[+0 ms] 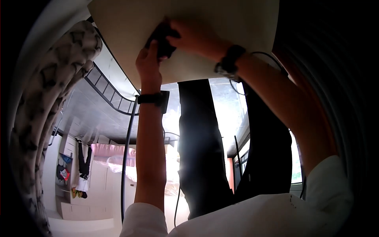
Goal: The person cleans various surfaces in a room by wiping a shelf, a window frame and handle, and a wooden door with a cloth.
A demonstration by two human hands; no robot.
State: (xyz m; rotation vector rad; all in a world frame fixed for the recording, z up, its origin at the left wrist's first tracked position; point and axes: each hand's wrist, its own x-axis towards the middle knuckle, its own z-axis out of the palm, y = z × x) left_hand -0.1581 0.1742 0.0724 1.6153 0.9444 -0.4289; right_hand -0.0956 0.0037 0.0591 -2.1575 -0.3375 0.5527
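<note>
My left hand [149, 65] grips the lower left side of a small black item [162, 39], its thumb lying along the edge. On the item's right side, the fingers of my right hand [189, 34] are closed on it. The item looks soft or folded, but it is dark and blurred, so I cannot tell its kind. Both hands are over a plain beige surface [241, 27]. A black band with a flat case [164, 102] is on my left wrist, and a dark bracelet or watch [230, 59] on my right.
Patterned grey fabric [43, 91] hangs or lies along the left. Black-trousered legs [201, 150] fill the middle. A black rail [106, 89], a thin dark pole [128, 158] and pink bedding [114, 156] lie beyond. Another person [83, 173] appears upside down, far left.
</note>
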